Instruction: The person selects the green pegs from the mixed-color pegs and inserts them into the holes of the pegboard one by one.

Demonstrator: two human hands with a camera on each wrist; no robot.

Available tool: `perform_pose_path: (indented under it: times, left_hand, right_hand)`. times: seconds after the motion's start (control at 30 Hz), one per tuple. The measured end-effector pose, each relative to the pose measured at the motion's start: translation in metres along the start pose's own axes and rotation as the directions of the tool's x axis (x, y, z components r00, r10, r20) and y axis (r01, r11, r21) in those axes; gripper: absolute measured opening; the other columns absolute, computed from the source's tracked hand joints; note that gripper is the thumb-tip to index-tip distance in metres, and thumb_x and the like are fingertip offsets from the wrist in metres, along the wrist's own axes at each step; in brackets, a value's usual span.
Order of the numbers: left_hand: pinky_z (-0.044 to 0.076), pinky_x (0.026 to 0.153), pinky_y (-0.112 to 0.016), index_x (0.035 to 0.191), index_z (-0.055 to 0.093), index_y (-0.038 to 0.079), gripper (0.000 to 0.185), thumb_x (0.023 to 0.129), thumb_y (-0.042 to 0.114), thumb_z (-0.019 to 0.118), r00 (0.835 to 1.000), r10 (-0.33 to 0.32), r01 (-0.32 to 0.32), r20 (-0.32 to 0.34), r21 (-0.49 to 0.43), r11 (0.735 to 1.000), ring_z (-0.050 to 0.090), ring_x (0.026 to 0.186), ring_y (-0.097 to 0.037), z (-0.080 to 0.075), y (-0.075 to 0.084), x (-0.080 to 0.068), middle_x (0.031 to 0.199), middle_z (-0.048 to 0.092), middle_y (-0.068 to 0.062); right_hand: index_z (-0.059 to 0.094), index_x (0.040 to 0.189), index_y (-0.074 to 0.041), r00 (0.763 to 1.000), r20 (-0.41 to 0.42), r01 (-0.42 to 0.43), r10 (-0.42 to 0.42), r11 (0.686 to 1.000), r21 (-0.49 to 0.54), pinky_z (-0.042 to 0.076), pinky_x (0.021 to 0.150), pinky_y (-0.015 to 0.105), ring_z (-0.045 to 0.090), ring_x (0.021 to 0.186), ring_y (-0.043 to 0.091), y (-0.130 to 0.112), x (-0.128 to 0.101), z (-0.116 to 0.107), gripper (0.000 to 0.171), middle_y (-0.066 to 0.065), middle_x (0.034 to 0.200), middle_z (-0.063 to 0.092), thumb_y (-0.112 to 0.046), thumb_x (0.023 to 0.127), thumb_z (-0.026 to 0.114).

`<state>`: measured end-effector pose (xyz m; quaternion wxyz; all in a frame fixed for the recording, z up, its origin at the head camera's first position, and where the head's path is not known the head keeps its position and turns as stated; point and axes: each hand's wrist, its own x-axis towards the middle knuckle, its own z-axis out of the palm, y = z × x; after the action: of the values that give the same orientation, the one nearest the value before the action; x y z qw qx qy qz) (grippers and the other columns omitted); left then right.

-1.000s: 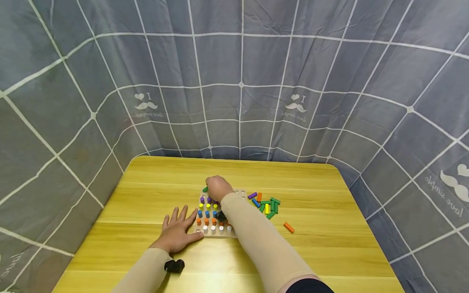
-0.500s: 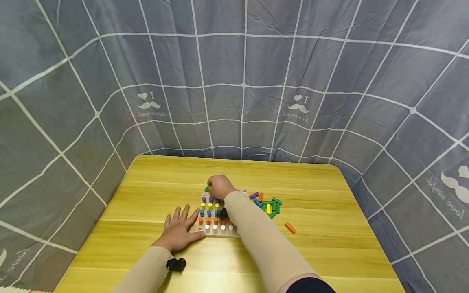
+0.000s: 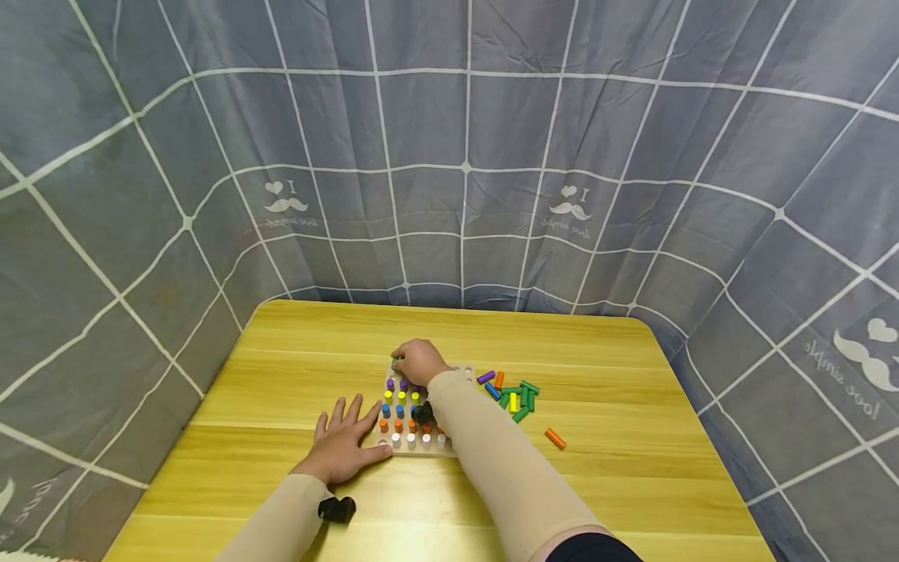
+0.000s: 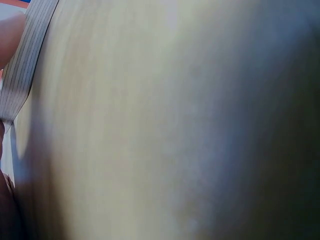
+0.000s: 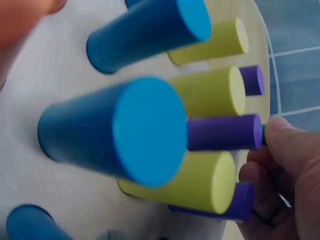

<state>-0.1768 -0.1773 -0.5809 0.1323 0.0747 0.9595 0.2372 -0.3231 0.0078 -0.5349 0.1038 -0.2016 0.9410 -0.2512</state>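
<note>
In the head view a light wooden pegboard bears rows of white, orange, blue, yellow and purple pegs. My right hand is over its far left corner and pinches a green peg between thumb and fingertips. From the right wrist, only a sliver of that green peg shows behind a purple peg; its lower end is hidden. My left hand lies with fingers spread on the table, thumb and forefinger at the board's left edge. The left wrist view catches the board's layered edge beside a finger.
Right of the board lies a pile of loose pegs, with several green pegs, a yellow peg, a blue peg and a purple peg. One orange peg lies apart on the wooden table. A grey curtain surrounds the table.
The green peg in my right hand has gone from slanted to more upright at the board's far left corner. My left hand stays in place at the board's edge.
</note>
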Motion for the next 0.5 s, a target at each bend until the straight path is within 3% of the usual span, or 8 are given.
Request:
perform_pose_path:
  times: [0.37,0.5]
  left_hand:
    - [-0.008,0.124,-0.074,0.169,0.025,0.033,0.098,0.09,0.082,0.057,1.0,-0.002,0.002,-0.009,0.012,1.0,-0.005,0.163,-0.049,-0.0005,0.0,0.001,0.178,0.008,-0.016]
    - [-0.007,0.124,-0.074,0.169,0.025,0.033,0.098,0.09,0.082,0.057,1.0,-0.001,0.001,-0.008,0.012,1.0,-0.005,0.163,-0.049,-0.0008,-0.0016,0.0,0.178,0.008,-0.016]
  right_hand:
    - [0.069,0.142,-0.019,1.0,0.005,0.02,-0.02,0.999,-0.037,0.055,0.11,0.04,0.069,0.127,0.023,0.0025,0.0029,0.0022,0.035,0.003,0.137,0.073,-0.024,0.109,0.06]
    - [0.062,0.15,-0.018,0.999,-0.012,0.042,-0.042,0.999,-0.016,0.058,0.102,0.037,0.071,0.121,0.022,0.0064,-0.0029,-0.0056,0.041,0.005,0.136,0.073,-0.023,0.109,0.059]
